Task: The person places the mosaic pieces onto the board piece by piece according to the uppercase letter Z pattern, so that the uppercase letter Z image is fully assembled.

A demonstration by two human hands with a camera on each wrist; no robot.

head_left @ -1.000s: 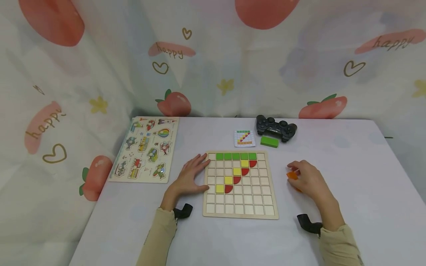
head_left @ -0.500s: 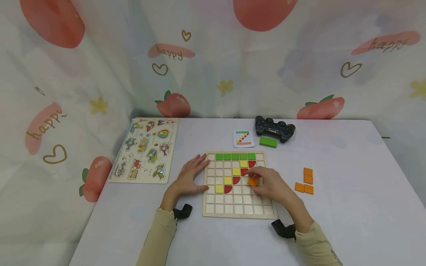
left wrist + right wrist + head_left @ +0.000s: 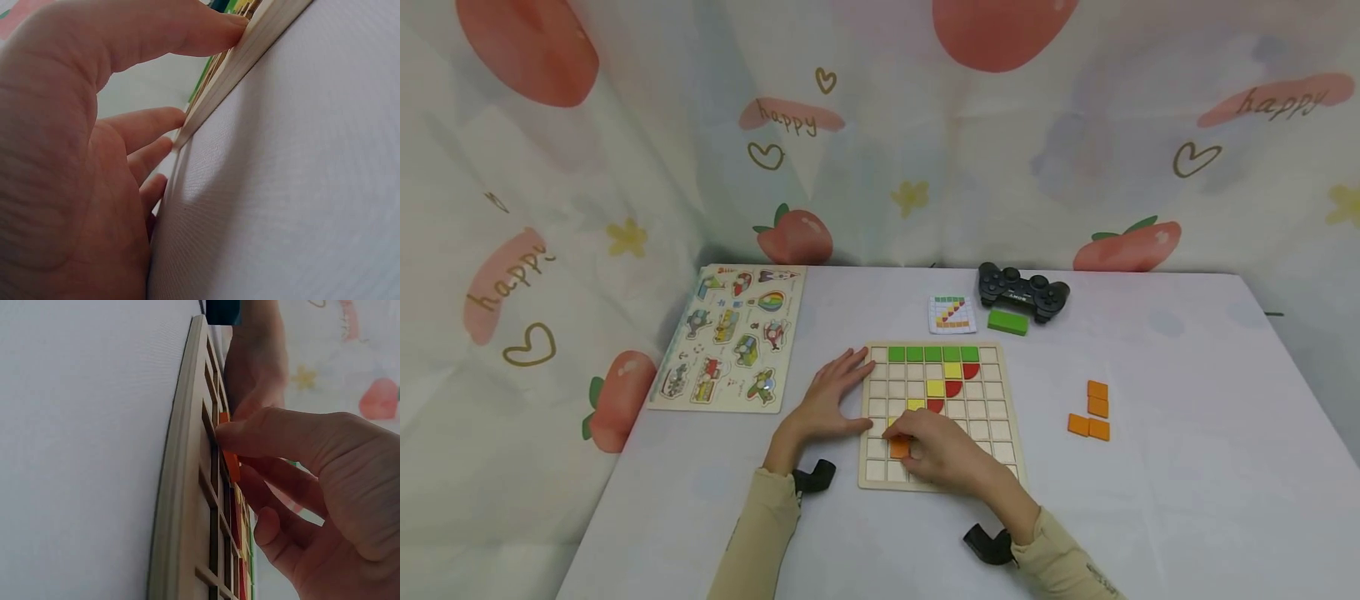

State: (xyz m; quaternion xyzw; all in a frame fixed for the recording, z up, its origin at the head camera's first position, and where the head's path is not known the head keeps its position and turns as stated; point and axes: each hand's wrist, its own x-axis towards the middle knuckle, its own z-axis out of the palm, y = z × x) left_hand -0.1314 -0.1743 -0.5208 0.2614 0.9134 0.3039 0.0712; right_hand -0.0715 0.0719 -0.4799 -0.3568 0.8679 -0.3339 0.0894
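A wooden grid board [image 3: 997,410] lies flat on the table, with green, yellow and red tiles set in its upper and middle cells. Over its lower left cells my right hand [image 3: 951,454] pinches an orange square tile [image 3: 898,448] between thumb and fingers. The right wrist view shows that tile [image 3: 230,450] slightly tilted against the grid; whether it sits in a cell, I cannot tell. Fingers spread, my left hand [image 3: 827,408] touches the board's left edge with thumb and fingertips. Several loose orange tiles [image 3: 1097,407] lie to the right. My right hand hides part of the lower rows.
Behind the board are a small pattern card [image 3: 952,315], a green block [image 3: 1007,322] and a black game controller [image 3: 1024,290]. A picture puzzle board [image 3: 730,337] lies at the back left. A printed cloth [image 3: 865,125] hangs behind the table.
My right hand has picked an orange tile from the right side and carried it left across the board to the lower left cells. My left hand has stayed at the board's edge.
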